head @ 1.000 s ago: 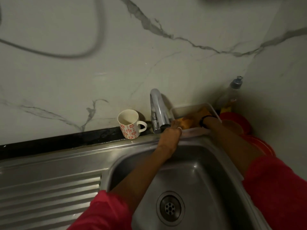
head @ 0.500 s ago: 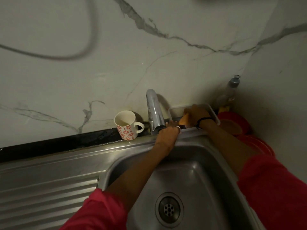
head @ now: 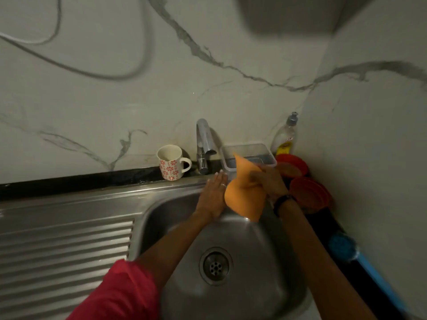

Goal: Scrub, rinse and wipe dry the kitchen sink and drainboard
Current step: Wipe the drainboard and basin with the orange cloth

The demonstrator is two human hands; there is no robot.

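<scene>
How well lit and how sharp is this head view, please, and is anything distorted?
Head view: dim, greenish light; the orange cloth in the right hand is motion-smeared; a blurred grey shape sits top right; the wide lens bends the sink rim; the left hand reads clearly.

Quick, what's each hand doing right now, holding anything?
Left hand: open, fingers straight, resting flat on the sink rim, holding nothing.
Right hand: closed on the orange cloth, holding it over the basin.

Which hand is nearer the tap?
Left. The left hand lies flat on the sink rim just below the tap; the right hand holds the cloth farther right.
</scene>
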